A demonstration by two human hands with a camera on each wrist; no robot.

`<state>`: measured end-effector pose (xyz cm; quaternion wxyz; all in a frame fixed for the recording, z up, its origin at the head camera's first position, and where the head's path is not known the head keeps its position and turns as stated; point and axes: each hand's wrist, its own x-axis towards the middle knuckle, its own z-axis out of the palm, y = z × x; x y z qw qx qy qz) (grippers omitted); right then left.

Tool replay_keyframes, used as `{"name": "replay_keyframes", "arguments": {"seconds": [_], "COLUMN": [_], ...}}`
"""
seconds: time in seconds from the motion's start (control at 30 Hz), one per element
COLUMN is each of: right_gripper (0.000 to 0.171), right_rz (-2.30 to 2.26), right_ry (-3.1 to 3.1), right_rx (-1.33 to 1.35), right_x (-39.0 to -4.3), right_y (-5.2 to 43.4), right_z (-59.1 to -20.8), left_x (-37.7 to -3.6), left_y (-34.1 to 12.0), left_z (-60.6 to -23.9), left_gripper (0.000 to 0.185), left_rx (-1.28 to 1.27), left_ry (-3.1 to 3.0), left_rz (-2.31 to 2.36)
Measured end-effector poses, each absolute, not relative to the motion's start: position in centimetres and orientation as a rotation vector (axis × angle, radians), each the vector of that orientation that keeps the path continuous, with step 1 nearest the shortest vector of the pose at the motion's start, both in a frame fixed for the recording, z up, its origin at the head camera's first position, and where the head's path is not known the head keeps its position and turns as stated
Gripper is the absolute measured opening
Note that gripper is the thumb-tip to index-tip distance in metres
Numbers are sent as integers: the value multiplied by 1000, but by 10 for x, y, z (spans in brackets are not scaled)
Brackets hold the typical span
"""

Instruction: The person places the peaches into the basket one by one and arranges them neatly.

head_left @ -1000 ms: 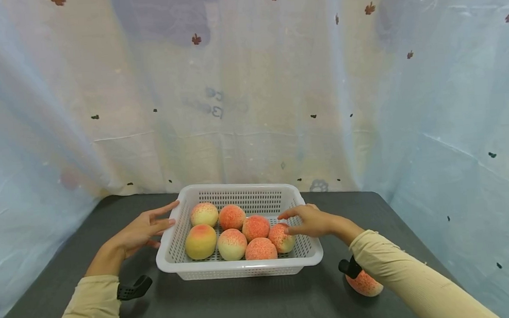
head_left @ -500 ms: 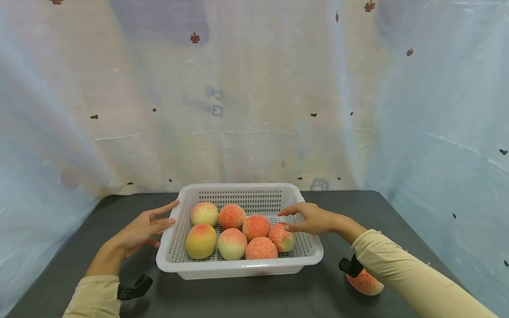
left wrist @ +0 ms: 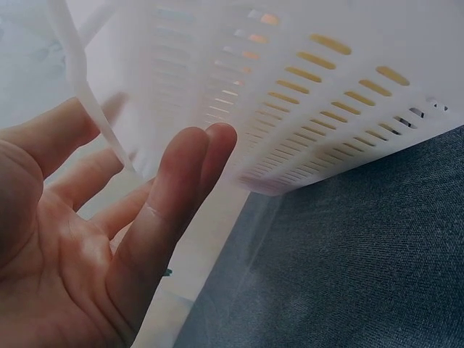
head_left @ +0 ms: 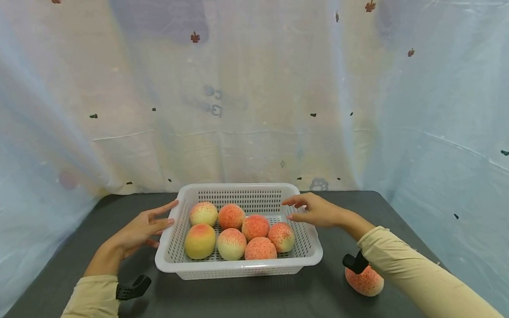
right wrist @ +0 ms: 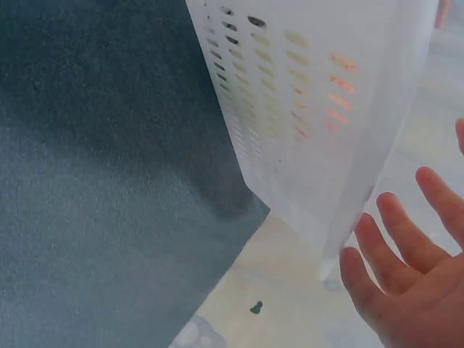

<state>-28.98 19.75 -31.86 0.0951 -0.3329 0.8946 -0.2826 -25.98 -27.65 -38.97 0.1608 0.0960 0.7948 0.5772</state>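
Observation:
A white plastic basket (head_left: 243,264) with slotted walls stands on the dark table, holding several peaches, among them a yellow one (head_left: 200,241) at the left and a red-speckled one (head_left: 281,237) at the right. My left hand (head_left: 142,230) is at the basket's left rim, its fingers extended and spread; the left wrist view shows its fingertips close against the slotted wall (left wrist: 319,101). Over the right rim hovers my right hand (head_left: 319,210), fingers relaxed and apart, with nothing in its grasp. In the right wrist view its fingertips are right at the basket's edge.
One more peach (head_left: 365,282) lies on the table (head_left: 246,305) right of the basket, beside my right sleeve. A black strap (head_left: 133,288) sits on my left wrist and another (head_left: 354,262) on my right. Behind the table hangs a pale patterned curtain (head_left: 251,105).
My right hand has drawn back from the rightmost peach, up and to the right, to the basket's right rim. The peach stays in place. My left hand has hardly moved.

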Motion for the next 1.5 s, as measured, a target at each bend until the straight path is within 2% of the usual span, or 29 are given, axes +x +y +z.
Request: {"name": "replay_keyframes", "arguments": {"seconds": [0.63,1.5], "right_gripper": [44,43], "right_rz": [-959,-951], "right_ry": [2741,2772], "right_rx": [-968,-872], "right_x": [-281,-238], "right_y": [238,295], "right_z": [-315,-329], "left_x": [-258,-260], "left_y": [-277,-277], "left_z": [-391,-390], "left_gripper": [76,76], "left_rx": [262,290], "left_ry": [2265,2254], "left_rz": [1660,1659]}}
